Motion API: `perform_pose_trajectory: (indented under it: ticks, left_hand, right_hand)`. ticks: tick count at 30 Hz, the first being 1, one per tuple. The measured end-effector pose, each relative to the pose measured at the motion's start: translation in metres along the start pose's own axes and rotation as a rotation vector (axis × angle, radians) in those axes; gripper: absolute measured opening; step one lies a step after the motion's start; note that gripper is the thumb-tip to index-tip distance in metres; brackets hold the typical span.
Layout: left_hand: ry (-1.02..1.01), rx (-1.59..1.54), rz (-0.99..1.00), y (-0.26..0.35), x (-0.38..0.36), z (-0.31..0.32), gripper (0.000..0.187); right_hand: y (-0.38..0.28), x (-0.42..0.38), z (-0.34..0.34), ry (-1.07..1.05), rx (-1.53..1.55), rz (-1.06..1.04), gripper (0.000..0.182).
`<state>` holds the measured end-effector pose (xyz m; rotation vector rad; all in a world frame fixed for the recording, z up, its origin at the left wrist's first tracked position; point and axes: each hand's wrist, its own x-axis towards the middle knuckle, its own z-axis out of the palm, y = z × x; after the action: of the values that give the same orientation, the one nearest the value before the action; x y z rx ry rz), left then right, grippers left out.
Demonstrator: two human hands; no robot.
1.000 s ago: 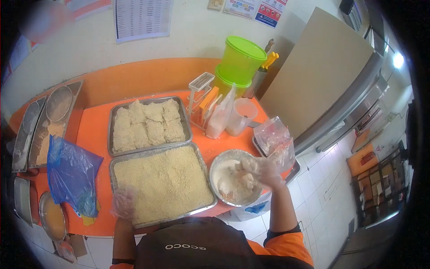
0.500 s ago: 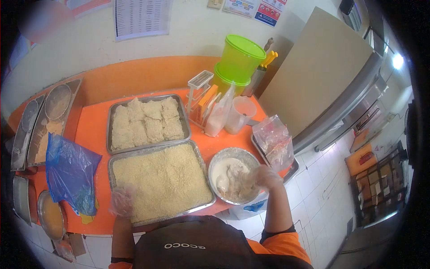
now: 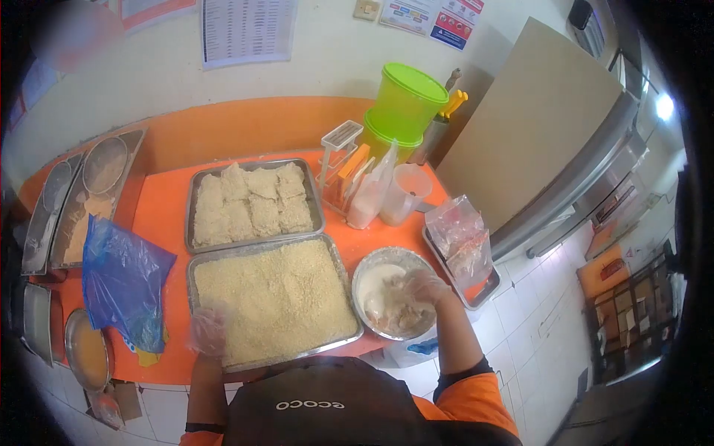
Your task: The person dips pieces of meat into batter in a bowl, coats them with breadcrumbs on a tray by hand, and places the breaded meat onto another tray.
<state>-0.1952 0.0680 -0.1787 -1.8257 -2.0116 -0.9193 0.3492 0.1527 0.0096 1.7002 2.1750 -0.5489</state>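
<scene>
Two trays (image 3: 195, 223): breaded pieces (image 3: 251, 202) | crumbs (image 3: 274, 299) | bowl (image 3: 359, 273): batter (image 3: 372, 286)

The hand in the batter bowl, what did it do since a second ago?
The right hand dropped from above the bowl's rim down into the batter, onto the pieces there. The left hand stayed on the crumb tray's near corner. Trays and bowl didn't move.

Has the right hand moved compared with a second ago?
Yes. The right hand has come down from above the rim of the metal bowl into the bowl, onto the battered pieces.
</scene>
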Motion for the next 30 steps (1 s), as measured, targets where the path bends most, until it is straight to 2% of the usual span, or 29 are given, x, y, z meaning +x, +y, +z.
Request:
perform_pose_trajectory:
  ticks: [1,4,7,10,13,15,17,19,21,22,23,25,27,28,30]
  left_hand:
    - [0.013,-0.024,-0.009,0.004,0.001,0.001,0.022]
    - [-0.342,-0.105,-0.351,0.017,0.015,-0.013,0.022]
    - [-0.097,-0.064,-0.069,0.005,0.010,-0.003,0.021]
    - [0.047,-0.207,0.006,0.016,0.017,-0.016,0.021]
    - [0.039,-0.136,-0.034,0.018,0.016,-0.017,0.021]
    - [0.003,-0.160,-0.067,0.019,0.016,-0.019,0.021]
    - [-0.033,-0.206,-0.149,0.023,0.017,-0.023,0.021]
    - [-0.068,-0.276,-0.280,0.034,0.022,-0.031,0.021]
    - [0.019,-0.516,-0.275,-0.006,-0.006,0.014,0.021]
    - [0.023,-0.518,-0.269,-0.008,-0.006,0.015,0.021]
    - [0.028,-0.519,-0.263,-0.009,-0.006,0.016,0.021]
    - [-0.043,-0.284,-0.250,0.032,0.023,-0.034,0.021]
    - [-0.088,-0.219,-0.242,0.036,0.026,-0.041,0.022]
    - [-0.111,-0.188,-0.234,0.036,0.026,-0.042,0.022]
    - [0.000,-0.436,-0.185,-0.019,-0.013,0.025,0.022]
  right_hand:
    - [-0.002,-0.014,-0.006,0.014,-0.007,-0.073,0.042]
    - [-0.023,-0.050,-0.033,0.120,0.072,-0.134,0.040]
    - [-0.017,-0.054,-0.022,0.357,0.269,-0.177,0.042]
    - [-0.023,-0.069,-0.035,0.395,0.152,-0.137,0.039]
    - [-0.026,-0.077,-0.047,0.528,0.162,-0.232,0.034]
    - [-0.033,-0.081,-0.049,0.555,0.554,-0.191,0.033]
    - [-0.044,-0.081,-0.053,0.500,0.451,-0.122,0.031]
    - [-0.059,-0.076,-0.059,0.356,-0.143,-0.028,0.028]
    - [-0.037,-0.053,0.001,0.243,-0.233,-0.153,0.027]
    - [-0.030,-0.047,0.025,0.187,-0.278,-0.215,0.027]
    - [-0.032,-0.050,0.030,0.150,-0.208,-0.268,0.029]
    - [-0.042,-0.057,0.028,0.073,-0.068,-0.375,0.034]
    - [-0.071,-0.070,-0.012,-0.013,-0.023,-0.391,0.037]
    - [-0.066,-0.070,-0.011,0.023,0.102,-0.355,0.038]
    - [-0.032,-0.065,0.018,0.181,0.455,-0.246,0.041]
